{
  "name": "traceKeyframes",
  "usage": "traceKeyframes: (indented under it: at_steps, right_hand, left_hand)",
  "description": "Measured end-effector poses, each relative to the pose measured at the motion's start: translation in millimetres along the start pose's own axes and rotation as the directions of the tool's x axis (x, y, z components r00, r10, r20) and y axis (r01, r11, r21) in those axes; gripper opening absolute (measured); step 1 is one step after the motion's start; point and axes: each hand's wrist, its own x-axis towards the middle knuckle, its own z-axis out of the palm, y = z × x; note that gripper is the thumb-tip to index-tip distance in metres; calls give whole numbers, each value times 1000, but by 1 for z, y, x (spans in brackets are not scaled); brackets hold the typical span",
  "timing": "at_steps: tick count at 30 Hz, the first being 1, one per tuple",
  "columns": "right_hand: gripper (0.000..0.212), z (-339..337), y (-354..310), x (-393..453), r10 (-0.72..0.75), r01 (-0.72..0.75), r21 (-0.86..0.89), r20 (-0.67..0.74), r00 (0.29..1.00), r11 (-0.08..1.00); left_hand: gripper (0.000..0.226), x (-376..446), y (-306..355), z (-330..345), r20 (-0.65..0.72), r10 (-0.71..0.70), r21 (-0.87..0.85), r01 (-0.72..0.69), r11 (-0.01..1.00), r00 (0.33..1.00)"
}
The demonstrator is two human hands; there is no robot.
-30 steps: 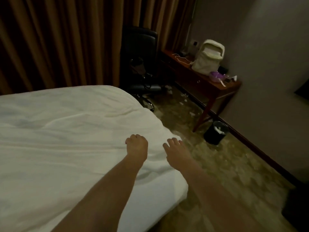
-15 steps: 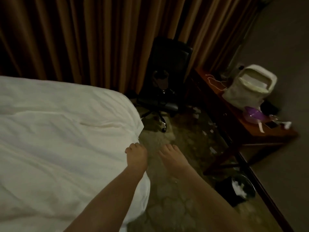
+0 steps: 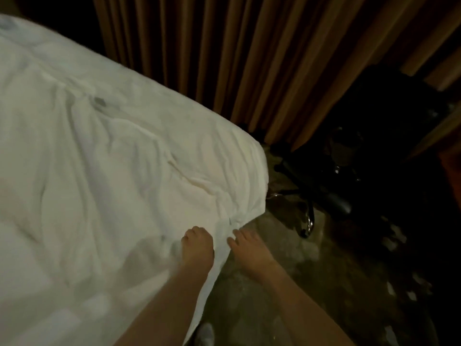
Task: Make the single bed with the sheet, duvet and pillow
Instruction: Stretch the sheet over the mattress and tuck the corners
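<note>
A white, wrinkled duvet (image 3: 112,171) covers the bed and fills the left half of the head view. Its foot corner (image 3: 252,171) hangs over the mattress edge. My left hand (image 3: 198,245) lies on the duvet near that edge with its fingers curled into the cloth. My right hand (image 3: 247,248) is just off the bed and holds the duvet's edge at its fingertips, where creases run together. Its thumb is hidden. No pillow or separate sheet shows.
Brown curtains (image 3: 249,58) hang behind the bed. A black office chair (image 3: 349,171) stands on the floor to the right of the bed corner. The patterned carpet (image 3: 287,283) has paper scraps (image 3: 399,290) scattered on it. A pale shoe (image 3: 205,333) shows at the bottom edge.
My view has swung left, so the desk, bag and bin have left the frame. Both hands stay together at the duvet's edge, and the cloth near them is more creased.
</note>
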Motion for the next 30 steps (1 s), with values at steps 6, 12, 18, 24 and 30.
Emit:
traceKeyframes:
  at_steps: [6,12,18,24,30]
  right_hand:
    - [64,48,95,84,-134,138,-116,46,990,984]
    - [84,48,127,179,-313,321,-224,74,947,920]
    - [84,57,148,244,-556,585,-309,185,811,750]
    - [97,83,159,290,-739,695,-428,89,668,577]
    - [72,101,144,313,-850,776,-383,-46,525,501]
  left_hand:
    - [36,60,67,40,112,-158,-162,175,971,981]
    - [55,122,84,60,116,-298,-263,318,911,948]
    - [69,176,103,85,178,-559,-129,582,803,810]
    - [89,208,118,102,250,-610,1,630,777,752]
    - [82,207,94,125,46,-622,38,621,783,781]
